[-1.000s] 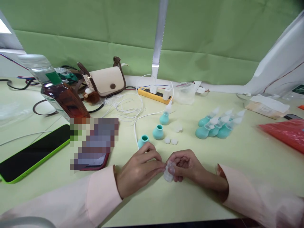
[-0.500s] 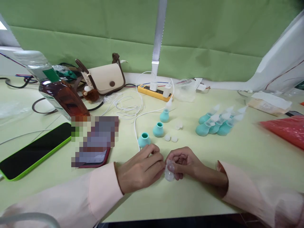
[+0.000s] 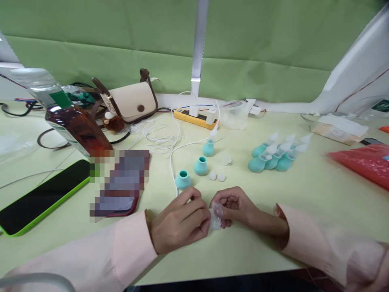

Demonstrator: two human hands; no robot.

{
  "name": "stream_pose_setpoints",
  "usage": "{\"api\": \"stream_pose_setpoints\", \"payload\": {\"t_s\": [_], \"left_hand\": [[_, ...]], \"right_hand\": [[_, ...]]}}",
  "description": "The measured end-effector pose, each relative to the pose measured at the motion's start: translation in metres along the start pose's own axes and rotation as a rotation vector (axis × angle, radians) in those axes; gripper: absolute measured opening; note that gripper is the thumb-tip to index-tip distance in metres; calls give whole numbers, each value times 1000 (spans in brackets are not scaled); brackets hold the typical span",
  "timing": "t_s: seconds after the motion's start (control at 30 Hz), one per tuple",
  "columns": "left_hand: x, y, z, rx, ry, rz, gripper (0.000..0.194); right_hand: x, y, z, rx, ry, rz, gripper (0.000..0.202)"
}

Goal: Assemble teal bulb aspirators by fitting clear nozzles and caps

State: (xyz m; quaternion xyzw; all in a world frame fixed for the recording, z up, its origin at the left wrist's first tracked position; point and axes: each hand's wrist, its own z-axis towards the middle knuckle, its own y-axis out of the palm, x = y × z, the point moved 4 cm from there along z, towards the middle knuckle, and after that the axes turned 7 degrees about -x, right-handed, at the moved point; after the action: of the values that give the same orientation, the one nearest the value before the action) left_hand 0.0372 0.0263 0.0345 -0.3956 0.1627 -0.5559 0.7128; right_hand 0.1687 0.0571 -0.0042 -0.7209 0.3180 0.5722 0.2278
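My right hand (image 3: 235,207) pinches a small clear plastic piece (image 3: 216,222) between thumb and fingers, just above the table. My left hand (image 3: 184,219) has its fingers closed at the left side of the same piece; its fingertips are partly hidden. Beyond the hands stand two open-mouthed teal squeeze bulbs, a nearer bulb (image 3: 183,180) and a farther bulb (image 3: 201,166). Behind them is a teal bulb with a clear nozzle (image 3: 208,147). Small translucent pieces (image 3: 216,177) lie to their right, with another translucent piece (image 3: 225,159) behind.
Several nozzled teal bulbs (image 3: 275,158) lie grouped at right, near a red plastic bag (image 3: 361,162) and a tissue pack (image 3: 339,129). At left are a bottle (image 3: 80,129), a green-cased phone (image 3: 45,196) and a red-cased phone (image 3: 121,182). A handbag (image 3: 130,101) and yellow power strip (image 3: 196,119) stand behind.
The left fingers have shifted slightly downward against the clear piece, which now looks more tilted and covered. The view has shifted slightly; the other things stay in place.
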Motion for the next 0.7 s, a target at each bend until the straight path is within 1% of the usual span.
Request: {"api": "stream_pose_setpoints", "payload": {"t_s": [0.1,0.17,0.23,0.3,0.4,0.57,0.63,0.7], "left_hand": [[-4,-7,-1,96,-83,-111,15],[-6,-9,-2,127,-133,-176,22],[-7,-8,-2,117,-146,-223,23],[-7,-6,-2,93,-138,-237,19],[-5,-5,-3,81,-133,-194,11],[-1,-5,-3,80,-95,-110,8],[-2,-6,-2,82,-87,-135,8],[-5,-5,-1,59,-83,-199,7]], "right_hand": [[0,-1,0,18,-40,13,30],[0,0,-1,8,-80,19,28],[-1,0,-2,-11,-92,14,26],[-1,0,-2,-12,-92,13,26],[-1,-1,-3,10,-95,11,27],[-1,0,-2,31,-119,-23,25],[-1,-1,-2,32,-126,-43,23],[0,-1,-3,14,-132,-67,22]]}}
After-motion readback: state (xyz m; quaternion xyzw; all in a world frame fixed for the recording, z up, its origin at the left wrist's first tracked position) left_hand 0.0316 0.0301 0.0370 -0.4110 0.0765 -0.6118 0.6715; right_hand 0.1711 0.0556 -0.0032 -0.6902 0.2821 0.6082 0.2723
